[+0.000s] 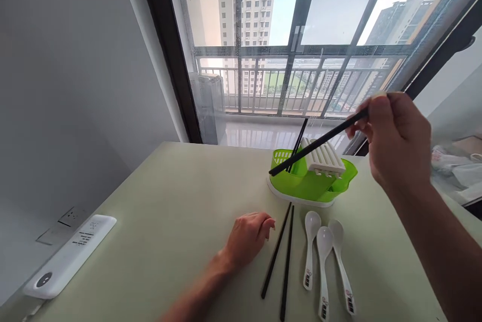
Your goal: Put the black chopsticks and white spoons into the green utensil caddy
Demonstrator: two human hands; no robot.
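My right hand (pixel 399 141) is raised at the right, its fingers pinched on one end of a dark chopstick (pixel 320 142). The chopstick slants down to the left, its far tip in front of a green utensil holder (pixel 301 186) with a white slatted top (pixel 326 156). Other dark chopsticks (pixel 300 136) lean upright in the holder's left compartment. Low over the table, my left hand (pixel 251 236) is loosely curled, with nothing visible in it. Two more chopsticks (pixel 276 251) lie just right of it, and three white spoons (pixel 324 246) lie beside them.
The pale table (pixel 181 186) reaches toward a glass sliding door (pixel 293 50). A white power strip (pixel 71 256) lies along the left edge by the wall, near a wall socket (pixel 71 216). Behind my right arm are whitish bags (pixel 455 166).
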